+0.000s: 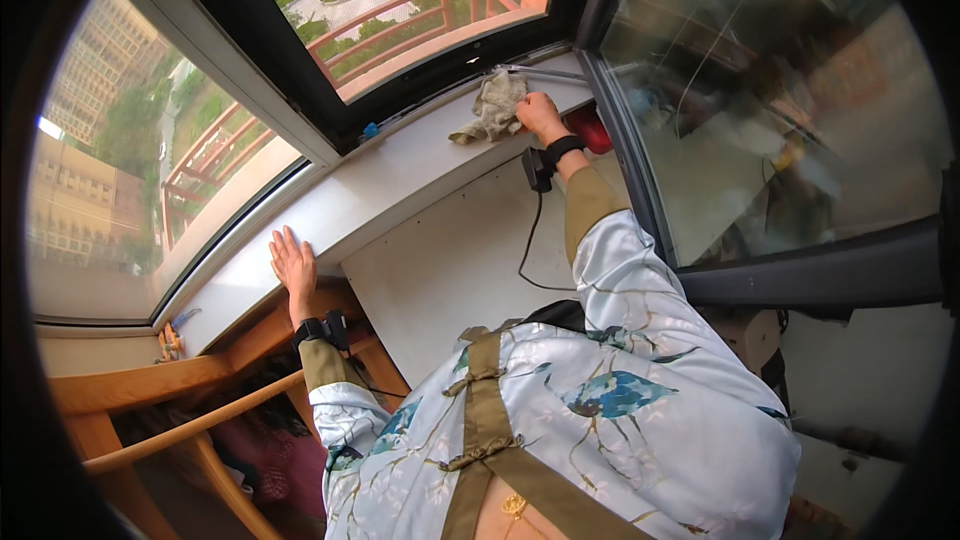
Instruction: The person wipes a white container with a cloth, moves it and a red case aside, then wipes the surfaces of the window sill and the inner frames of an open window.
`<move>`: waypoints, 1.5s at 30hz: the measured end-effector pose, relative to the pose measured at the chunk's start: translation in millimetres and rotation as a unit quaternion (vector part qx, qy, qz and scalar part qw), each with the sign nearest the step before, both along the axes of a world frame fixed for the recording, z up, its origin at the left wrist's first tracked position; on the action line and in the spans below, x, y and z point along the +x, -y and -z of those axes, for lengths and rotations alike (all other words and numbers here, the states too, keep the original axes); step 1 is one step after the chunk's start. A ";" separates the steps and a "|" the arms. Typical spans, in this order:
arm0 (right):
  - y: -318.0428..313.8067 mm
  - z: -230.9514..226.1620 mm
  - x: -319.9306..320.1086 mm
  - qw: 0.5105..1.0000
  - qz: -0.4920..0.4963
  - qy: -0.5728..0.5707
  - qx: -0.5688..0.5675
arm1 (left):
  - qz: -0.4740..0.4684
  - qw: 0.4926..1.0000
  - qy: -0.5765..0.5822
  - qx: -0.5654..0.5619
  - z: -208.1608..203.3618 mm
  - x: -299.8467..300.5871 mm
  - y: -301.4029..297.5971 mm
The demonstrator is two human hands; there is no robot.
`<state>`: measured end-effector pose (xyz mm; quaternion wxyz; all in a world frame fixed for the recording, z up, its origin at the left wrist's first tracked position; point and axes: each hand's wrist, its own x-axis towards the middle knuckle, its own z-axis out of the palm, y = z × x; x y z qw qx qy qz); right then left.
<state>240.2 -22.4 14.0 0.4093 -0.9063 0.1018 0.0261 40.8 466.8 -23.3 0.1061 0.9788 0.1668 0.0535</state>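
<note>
My right hand (pixel 541 117) grips the edge of a crumpled grey-beige cloth (pixel 496 106) at the far right end of a white window sill (pixel 365 195). The cloth lies bunched on the sill close to the window frame. Farther left, my left hand (pixel 293 262) rests flat on the same sill with its fingers spread, holding nothing. Each wrist wears a black band with a small device, and a cable hangs from the right one. A red object (pixel 589 130), partly hidden by my right wrist, sits beside the cloth.
An opened dark-framed window sash (pixel 640 175) stands on the right. Below my left arm is a wooden rack (pixel 165 390) with fabric inside. Small orange and blue items (pixel 172 338) lie at the sill's left end. A tiny blue piece (pixel 371 129) sits by the frame.
</note>
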 end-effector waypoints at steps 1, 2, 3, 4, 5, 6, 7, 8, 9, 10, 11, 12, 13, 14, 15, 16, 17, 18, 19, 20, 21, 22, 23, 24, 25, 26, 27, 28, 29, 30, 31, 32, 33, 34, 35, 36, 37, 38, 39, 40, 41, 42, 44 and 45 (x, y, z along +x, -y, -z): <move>-6.7 -7.7 -10.9 1.000 0.000 -0.003 0.002 | -0.014 1.000 -0.013 -0.003 1.3 -4.0 -2.5; -12.0 -18.9 -19.7 0.998 0.004 0.010 -0.054 | -0.028 0.999 -0.021 -0.005 -0.5 -4.0 -3.6; -12.3 -29.7 -28.3 0.993 0.012 0.024 -0.112 | -0.023 1.000 -0.020 -0.003 -3.3 0.5 0.0; -12.6 -36.0 -36.8 0.993 0.033 0.017 -0.111 | -0.035 0.998 -0.042 -0.006 -6.7 5.6 2.9; -10.2 -41.7 -47.4 0.993 0.039 0.015 -0.108 | -0.046 0.997 -0.065 -0.009 -9.9 12.4 5.9; -6.1 -46.9 -59.4 0.991 0.000 0.104 -0.088 | -0.041 0.997 -0.065 -0.006 -11.5 19.9 5.9; -6.3 -52.2 -70.1 0.978 -0.043 0.191 -0.066 | 0.001 0.995 0.029 -0.090 -11.0 24.9 6.4; -8.4 -58.0 -77.9 0.978 -0.069 0.198 -0.011 | 0.044 0.976 0.121 -0.174 -10.8 32.2 6.6; -6.8 -68.3 -88.6 0.979 -0.063 0.194 -0.014 | 0.103 0.964 0.176 -0.169 -18.2 46.1 29.3; -2.7 -81.4 -101.4 0.979 -0.064 0.178 0.078 | 0.144 0.968 0.166 -0.124 -28.0 61.3 60.3; 5.3 -93.5 -115.0 0.970 -0.059 0.163 0.169 | 0.174 0.952 0.164 -0.191 -45.2 74.1 105.6; 11.6 -104.1 -128.4 0.970 -0.049 0.186 0.146 | 0.222 0.913 0.140 -0.311 -61.4 84.0 142.7; 8.3 -113.3 -140.9 0.971 -0.047 0.184 0.147 | 0.264 0.893 0.141 -0.337 -58.5 93.3 160.2; 0.9 -121.2 -151.7 0.961 -0.045 0.187 0.201 | 0.290 0.881 0.147 -0.344 -48.3 103.5 171.3; 0.2 -125.9 -163.1 0.949 -0.035 0.190 0.249 | 0.329 0.854 0.157 -0.370 -48.2 113.5 195.4; 3.0 -128.7 -175.7 0.951 -0.019 0.183 0.249 | 0.348 0.840 0.142 -0.393 -49.8 121.8 222.1; 7.2 -133.4 -191.4 0.956 0.002 0.173 0.239 | 0.358 0.836 0.150 -0.388 -55.5 125.7 251.1; 6.0 -135.0 -206.0 0.957 0.008 0.175 0.231 | 0.369 0.829 0.141 -0.397 -51.5 134.4 263.0; 7.2 -133.8 -219.3 0.959 0.016 0.176 0.222 | 0.368 0.829 0.141 -0.397 -47.0 144.1 277.2; 8.5 -131.8 -232.7 0.959 0.015 0.176 0.223 | 0.370 0.816 0.136 -0.422 -42.8 152.9 290.3; 12.4 -129.0 -247.0 0.963 0.027 0.156 0.217 | 0.375 0.801 0.129 -0.449 -38.3 160.7 306.7; 16.4 -127.1 -259.4 0.967 0.038 0.135 0.213 | 0.377 0.799 0.127 -0.450 -35.8 165.6 322.1; 20.9 -123.3 -269.0 0.967 0.039 0.135 0.212 | 0.369 0.841 0.165 -0.361 -33.0 169.2 335.8; 26.7 -119.4 -278.6 0.971 0.042 0.106 0.213 | 0.359 0.872 0.199 -0.268 -33.0 171.2 350.1; 31.9 -116.6 -286.8 0.973 0.044 0.076 0.213 | 0.361 0.870 0.197 -0.270 -33.5 174.1 360.6; 37.0 -115.0 -293.6 0.975 0.056 0.070 0.203 | 0.363 0.880 0.169 -0.255 -34.2 177.3 369.7; 40.2 -116.1 -299.3 0.975 0.059 0.069 0.202 | 0.363 0.889 0.142 -0.238 -35.3 180.8 377.8; 41.4 -118.0 -302.7 0.977 0.059 0.073 0.189 | 0.373 0.864 0.154 -0.302 -30.4 187.6 381.7; 42.9 -120.6 -306.3 0.980 0.060 0.076 0.176 | 0.389 0.846 0.096 -0.351 -25.8 194.7 388.0; 50.2 -123.9 -311.7 0.982 0.053 0.087 0.157 | 0.383 0.818 0.067 -0.423 -28.6 189.1 411.4; 58.0 -129.3 -319.8 0.982 0.057 0.085 0.156 | 0.372 0.788 0.039 -0.490 -34.7 178.5 437.0; 64.8 -135.1 -329.0 0.982 0.055 0.087 0.159 | 0.363 0.755 0.070 -0.542 -35.7 164.2 462.2; 69.4 -140.7 -333.8 0.981 0.056 0.091 0.162 | 0.354 0.718 0.100 -0.591 -37.0 151.6 485.5; 71.2 -144.9 -334.6 0.981 0.050 0.092 0.162 | 0.353 0.724 0.142 -0.576 -34.7 143.0 498.3; 72.7 -149.0 -337.8 0.981 0.052 0.091 0.162 | 0.350 0.729 0.184 -0.559 -31.8 136.1 504.0; 73.9 -153.0 -342.6 0.987 0.022 0.071 0.142 | 0.343 0.726 0.172 -0.570 -31.0 132.5 504.2; 75.7 -156.7 -349.8 0.991 -0.005 0.051 0.123 | 0.339 0.722 0.159 -0.581 -28.6 126.8 505.6; 76.3 -160.8 -357.9 0.994 -0.029 0.032 0.100 | 0.347 0.703 0.140 -0.605 -23.8 115.5 501.5; 80.3 -162.4 -364.7 0.994 -0.023 0.030 0.098 | 0.356 0.681 0.119 -0.629 -20.9 99.6 500.4; 82.8 -162.8 -369.8 0.992 0.009 0.024 0.122 | 0.346 0.675 0.091 -0.646 -27.4 91.7 499.6; 85.0 -163.2 -374.6 0.988 0.041 0.019 0.146 | 0.383 0.685 0.125 -0.607 -18.9 67.4 499.8; 85.1 -162.6 -378.1 0.989 0.045 0.019 0.140 | 0.390 0.683 0.113 -0.607 -21.2 56.3 494.9; 93.7 -165.3 -386.5 0.988 0.076 0.018 0.135 | 0.405 0.666 0.048 -0.624 -22.5 19.3 491.1; 97.3 -167.2 -391.6 0.985 0.098 0.018 0.139 | 0.409 0.653 -0.002 -0.638 -21.4 -3.1 487.1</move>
